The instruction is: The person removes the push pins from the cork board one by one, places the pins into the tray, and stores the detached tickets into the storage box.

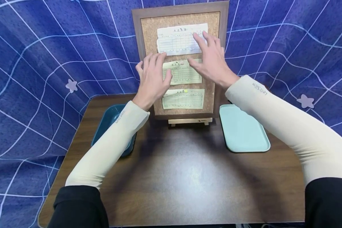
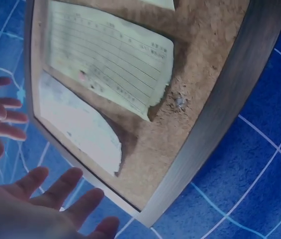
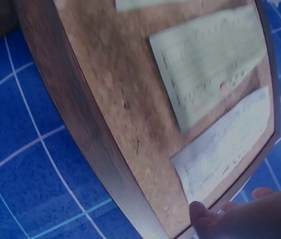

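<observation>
A framed cork board (image 1: 212, 88) stands upright with three printed paper forms on it, one above another. The top form (image 1: 174, 41) is white; the middle form (image 1: 185, 74) is pale green with a pink pin, and the bottom form (image 1: 183, 101) is pale green with a yellow pin. My left hand (image 1: 154, 76), fingers spread and slightly bent, is before the board's left side, nearest the top and middle forms. My right hand (image 1: 212, 60) is before the right side, overlapping the white form's right end in the head view. Nothing shows between the fingers of either hand.
A small wooden stand (image 1: 190, 121) supports the board on the brown table (image 1: 188, 177). To the left sits a dark teal tray (image 1: 114, 110), partly behind my left sleeve. A light mint tray (image 1: 245, 133) lies to the right. Blue patterned cloth (image 1: 45, 79) hangs behind.
</observation>
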The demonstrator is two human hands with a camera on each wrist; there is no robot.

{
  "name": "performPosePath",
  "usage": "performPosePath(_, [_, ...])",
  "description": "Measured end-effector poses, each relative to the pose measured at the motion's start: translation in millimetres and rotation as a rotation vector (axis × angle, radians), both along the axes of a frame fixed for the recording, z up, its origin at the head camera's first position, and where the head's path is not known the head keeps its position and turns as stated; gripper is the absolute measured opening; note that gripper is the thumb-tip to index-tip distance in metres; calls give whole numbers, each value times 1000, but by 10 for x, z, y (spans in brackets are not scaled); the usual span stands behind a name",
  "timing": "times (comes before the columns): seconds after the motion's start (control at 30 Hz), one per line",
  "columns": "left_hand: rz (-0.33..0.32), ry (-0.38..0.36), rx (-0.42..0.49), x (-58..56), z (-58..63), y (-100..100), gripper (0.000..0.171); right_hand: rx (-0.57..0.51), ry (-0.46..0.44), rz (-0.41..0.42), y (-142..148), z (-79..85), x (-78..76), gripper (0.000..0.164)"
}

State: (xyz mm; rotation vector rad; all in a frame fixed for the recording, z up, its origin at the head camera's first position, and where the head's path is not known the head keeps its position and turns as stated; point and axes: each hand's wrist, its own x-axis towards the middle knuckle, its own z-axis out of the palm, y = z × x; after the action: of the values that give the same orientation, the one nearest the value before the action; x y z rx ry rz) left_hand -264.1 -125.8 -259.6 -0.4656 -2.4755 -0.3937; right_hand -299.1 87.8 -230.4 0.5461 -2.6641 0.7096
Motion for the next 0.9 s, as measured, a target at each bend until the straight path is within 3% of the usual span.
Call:
performPosePath(0.23, [55,60,46,-236,47,-17,41,-65,57,10,-79,222,-244,64])
performPosePath(0.4, [120,57,95,-413,68,-37,35,-111,31,14,-150,301,-366,53])
performPosePath(0.6, [227,-46,172,-589,145,-59,27,-154,-11,-12,-247,374,-511,44])
performPosePath(0.73, [254,-107,181,-654,161,-38,30,-174,-61,-34,-288,417,-609,40])
performPosePath(0.9, [284,-127,168,-713,162,-17,35,-137,-65,-40,-314,435,-697,37])
